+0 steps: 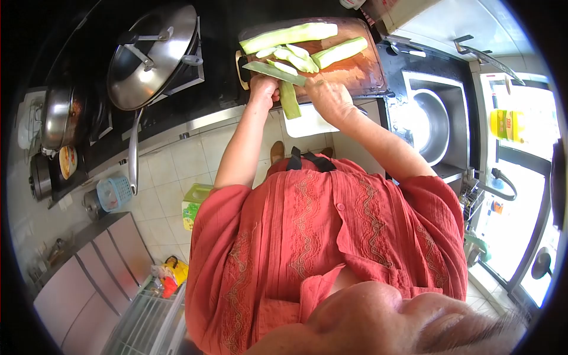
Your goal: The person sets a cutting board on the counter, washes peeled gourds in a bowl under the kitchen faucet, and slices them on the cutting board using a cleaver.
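My right hand [329, 99] is closed around the handle of a kitchen knife [271, 72]. Its wide blade points left, across the near edge of a wooden cutting board [361, 76]. Close under the blade, my left hand [264, 90] is curled at a long, pale green vegetable piece [290, 102], which reaches past the board's edge; the fingertips are partly hidden. On the board behind the knife are cut slices [293, 57], a long peeled piece [290, 36] and a shorter one [339, 52].
Left of the board, a lidded wok [154, 65] sits on the stove, its long handle sticking out over the counter edge. A steel pot [59, 118] stands farther left. To the right is a sink with a steel basin [436, 127]. Below the board is a white container [312, 123].
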A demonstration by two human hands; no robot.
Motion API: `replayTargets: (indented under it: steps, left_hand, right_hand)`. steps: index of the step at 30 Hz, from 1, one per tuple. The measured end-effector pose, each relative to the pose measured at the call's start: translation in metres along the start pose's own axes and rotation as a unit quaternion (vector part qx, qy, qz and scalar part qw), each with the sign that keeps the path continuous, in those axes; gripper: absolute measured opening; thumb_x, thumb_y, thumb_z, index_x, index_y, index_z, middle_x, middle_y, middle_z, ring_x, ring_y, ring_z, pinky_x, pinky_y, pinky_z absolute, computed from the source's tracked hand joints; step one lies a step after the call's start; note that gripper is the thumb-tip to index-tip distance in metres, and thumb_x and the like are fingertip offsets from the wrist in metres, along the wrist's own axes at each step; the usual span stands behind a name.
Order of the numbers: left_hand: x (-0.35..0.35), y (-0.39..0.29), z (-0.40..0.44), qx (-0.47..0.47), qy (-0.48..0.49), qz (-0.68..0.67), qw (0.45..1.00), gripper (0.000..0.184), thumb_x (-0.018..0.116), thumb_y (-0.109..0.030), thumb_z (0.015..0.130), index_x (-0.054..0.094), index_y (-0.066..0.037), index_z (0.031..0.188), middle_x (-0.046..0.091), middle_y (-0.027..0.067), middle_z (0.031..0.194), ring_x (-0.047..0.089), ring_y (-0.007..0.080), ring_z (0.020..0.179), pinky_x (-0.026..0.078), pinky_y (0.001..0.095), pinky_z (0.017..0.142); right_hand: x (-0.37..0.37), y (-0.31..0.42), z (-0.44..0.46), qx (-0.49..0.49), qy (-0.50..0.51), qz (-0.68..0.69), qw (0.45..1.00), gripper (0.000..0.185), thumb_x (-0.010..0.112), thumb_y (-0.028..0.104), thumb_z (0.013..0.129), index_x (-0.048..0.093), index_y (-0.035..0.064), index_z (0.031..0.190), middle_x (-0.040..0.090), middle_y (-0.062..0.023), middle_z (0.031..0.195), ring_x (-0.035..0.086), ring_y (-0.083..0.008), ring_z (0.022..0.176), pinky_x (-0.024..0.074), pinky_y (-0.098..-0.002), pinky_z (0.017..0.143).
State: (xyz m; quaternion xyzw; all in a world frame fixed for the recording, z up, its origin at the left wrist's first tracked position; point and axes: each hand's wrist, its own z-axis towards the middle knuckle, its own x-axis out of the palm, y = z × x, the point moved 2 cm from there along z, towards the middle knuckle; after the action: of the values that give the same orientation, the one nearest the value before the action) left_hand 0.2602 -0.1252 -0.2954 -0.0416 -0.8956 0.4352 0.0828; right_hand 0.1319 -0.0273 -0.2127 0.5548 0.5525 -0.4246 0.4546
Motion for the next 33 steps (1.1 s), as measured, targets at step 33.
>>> replayTargets:
  steps: [33]
  left_hand:
    - [-0.008, 0.01, 0.007, -0.016, 0.038, 0.012, 0.999, 0.015, 0.065, -0.017, 0.078, 0.054, -0.008, 0.076, 0.047, -0.0016, 0.056, 0.044, 0.0087, 0.041, 0.036, 0.0249, 0.035]
  right_hand:
    - [-0.009, -0.019, 0.009, -0.026, 0.018, 0.022, 0.999, 0.018, 0.052, 0.01, 0.083, 0.066, -0.0007, 0.084, 0.067, -0.0196, 0.081, 0.068, -0.0321, 0.079, 0.0551, -0.0412, 0.069]
